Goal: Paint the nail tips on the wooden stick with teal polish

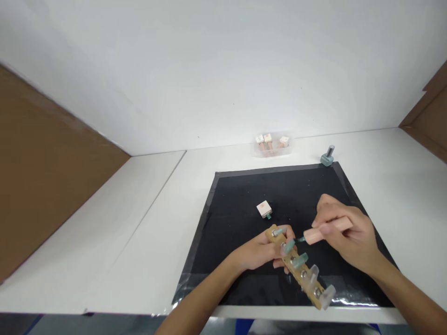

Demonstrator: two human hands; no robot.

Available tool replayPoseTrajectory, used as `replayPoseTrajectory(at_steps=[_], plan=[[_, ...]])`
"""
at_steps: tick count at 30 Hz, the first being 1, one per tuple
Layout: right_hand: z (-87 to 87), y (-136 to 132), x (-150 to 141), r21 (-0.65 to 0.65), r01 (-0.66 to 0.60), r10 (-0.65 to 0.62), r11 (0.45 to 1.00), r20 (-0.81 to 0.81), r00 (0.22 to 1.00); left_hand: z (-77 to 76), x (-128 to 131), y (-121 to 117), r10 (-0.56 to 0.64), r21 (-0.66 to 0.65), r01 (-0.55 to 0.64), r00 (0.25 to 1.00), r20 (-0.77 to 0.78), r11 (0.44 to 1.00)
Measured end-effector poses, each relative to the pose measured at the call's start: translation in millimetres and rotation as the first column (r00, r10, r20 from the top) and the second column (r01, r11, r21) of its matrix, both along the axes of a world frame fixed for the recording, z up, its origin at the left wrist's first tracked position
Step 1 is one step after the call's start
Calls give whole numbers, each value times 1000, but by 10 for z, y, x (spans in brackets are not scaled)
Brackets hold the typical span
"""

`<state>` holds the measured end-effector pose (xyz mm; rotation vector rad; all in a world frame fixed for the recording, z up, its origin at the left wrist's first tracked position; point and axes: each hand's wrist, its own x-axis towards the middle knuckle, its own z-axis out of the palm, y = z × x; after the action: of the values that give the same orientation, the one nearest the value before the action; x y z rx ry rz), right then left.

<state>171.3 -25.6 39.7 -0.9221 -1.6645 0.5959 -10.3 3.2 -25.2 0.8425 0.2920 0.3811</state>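
Note:
My left hand (263, 249) grips a wooden nail-tip stand (303, 283), which slants down toward the right. Several false nails stick out from its metal posts. Those toward the upper end look green, such as this false nail (300, 260), while the two at the lower end are clear. Between the fingers of my right hand (349, 235) is a nail polish brush with a pink handle (314, 235). Its dark green bristles touch or nearly touch the second nail from the top. A square nail polish bottle (264, 209) with a whitish face lies beyond my left hand.
Under my hands spreads a black mat (237, 200) on a white table (164, 223). At the back, a clear plastic box (272, 151) holds several pink-capped bottles. A teal bottle with a silver cap (327, 159) stands by the mat's far right corner. Brown panels (52, 172) flank the table.

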Motion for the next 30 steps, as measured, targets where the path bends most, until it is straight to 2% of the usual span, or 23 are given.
replayPoseTrajectory(at_steps=[2,3,6,9,12,16,18,21,26,30], plan=[[-1,-1,0,-9,-42,42,999,4,999,11,-1,-5,7,-10,-7,1000,-2,1000],[-6,0,0,-18,-25,25,1000,27,999,17,-1,-7,14,-18,-14,1000,0,1000],[-40,11,10,-26,159,-156,987,84,984,35,-3,-14,31,-47,-29,999,35,998],[-82,28,28,-28,327,-325,945,63,944,56,-10,-20,44,-88,-37,996,83,995],[-95,51,45,-70,399,-396,914,53,917,78,-16,-23,77,-120,-64,992,103,991],[-85,95,73,-151,412,-413,898,32,910,90,-9,-35,110,-124,-97,989,100,987],[-97,117,89,-192,403,-405,895,31,914,88,5,-52,99,-106,-93,994,51,990],[-137,145,104,-232,387,-392,892,28,920,89,39,-86,40,-54,-46,993,-109,997],[-197,169,100,-284,328,-330,901,42,943,86,97,-126,-29,-14,26,931,-364,1000],[-225,174,99,-295,307,-306,905,51,951,38,129,-120,37,89,7,874,-484,996]])
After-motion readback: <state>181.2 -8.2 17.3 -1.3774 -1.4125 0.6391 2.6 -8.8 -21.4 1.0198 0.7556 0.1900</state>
